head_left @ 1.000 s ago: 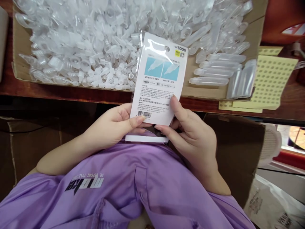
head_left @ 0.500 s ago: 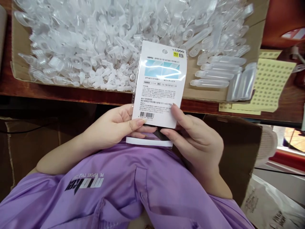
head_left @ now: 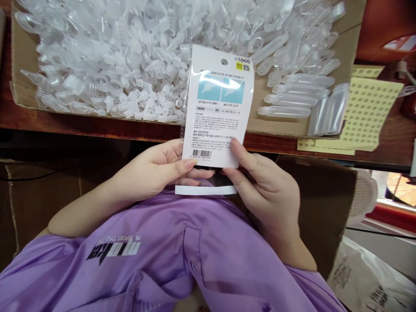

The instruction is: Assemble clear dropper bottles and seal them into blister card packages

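Observation:
Between my two hands is a clear plastic packet with a white printed card inside, its barcode side facing me. The card carries two blue pictures and a yellow label near the hang hole. My left hand grips the packet's lower left corner, thumb on top and fingers behind. My right hand pinches its lower right edge between thumb and finger. A white strip runs along the packet's bottom flap, below the card. Whatever lies behind the card is hidden.
A shallow cardboard tray on the dark wooden table holds a heap of clear plastic bottles and nozzle caps. Several empty tubes lie in its right corner. Yellow dot-sticker sheets lie to the right; a plastic bag sits lower right.
The packet has shifted slightly up in view and tilted a little, so glare has moved off parts of the blue pictures. Both hands keep their hold on it.

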Demonstrator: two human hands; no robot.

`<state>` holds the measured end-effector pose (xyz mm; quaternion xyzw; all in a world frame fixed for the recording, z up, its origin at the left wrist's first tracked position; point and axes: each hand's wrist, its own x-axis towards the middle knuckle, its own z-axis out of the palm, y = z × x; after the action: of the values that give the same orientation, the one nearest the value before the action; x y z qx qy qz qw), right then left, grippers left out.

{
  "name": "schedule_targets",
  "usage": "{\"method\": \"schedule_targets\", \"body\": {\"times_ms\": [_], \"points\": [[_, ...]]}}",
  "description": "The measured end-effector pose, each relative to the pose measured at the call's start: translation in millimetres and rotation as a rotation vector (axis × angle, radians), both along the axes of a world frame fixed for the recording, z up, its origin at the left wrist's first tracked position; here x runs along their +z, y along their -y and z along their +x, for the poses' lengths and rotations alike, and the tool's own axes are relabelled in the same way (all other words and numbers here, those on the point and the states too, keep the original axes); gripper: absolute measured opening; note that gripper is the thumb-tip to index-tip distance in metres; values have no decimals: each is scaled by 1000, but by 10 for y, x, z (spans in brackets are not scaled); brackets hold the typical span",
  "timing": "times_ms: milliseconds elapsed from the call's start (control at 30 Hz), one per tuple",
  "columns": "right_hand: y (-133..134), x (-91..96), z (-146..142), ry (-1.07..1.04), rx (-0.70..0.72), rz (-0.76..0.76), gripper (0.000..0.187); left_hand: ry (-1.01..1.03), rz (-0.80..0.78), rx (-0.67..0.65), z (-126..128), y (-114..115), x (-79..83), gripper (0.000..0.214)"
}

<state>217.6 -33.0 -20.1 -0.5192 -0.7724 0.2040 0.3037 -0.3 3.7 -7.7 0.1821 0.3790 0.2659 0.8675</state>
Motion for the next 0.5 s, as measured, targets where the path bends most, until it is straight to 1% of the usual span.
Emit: {"method": "schedule_targets", "body": {"times_ms": [67,133,167,200,233,300,333,400,500], "points": [[17,76,67,72,16,-32,60,19,14,12,20,3,-14,24],[38,178,103,107,-37,43,54,27,25,14,53,3,-24,27],[44,232,99,104,-45,89,48,32,33,11,72,2,-26,27],[43,284,77,95,-24,112,39,39,43,8,91,-1,-26,26],[35,329,40,88,45,112,31,46,60,4,110,-4,-25,26],[-6,391,-66,107,237,64,15,60,123,-10,141,-12,-16,26],[-33,407,-122,142,303,39,11,59,163,-19,153,-17,-11,27],[-83,412,-213,226,350,15,14,37,234,-33,167,-24,-1,29],[-117,375,-269,308,341,1,21,17,275,-29,179,-30,9,29]]}}
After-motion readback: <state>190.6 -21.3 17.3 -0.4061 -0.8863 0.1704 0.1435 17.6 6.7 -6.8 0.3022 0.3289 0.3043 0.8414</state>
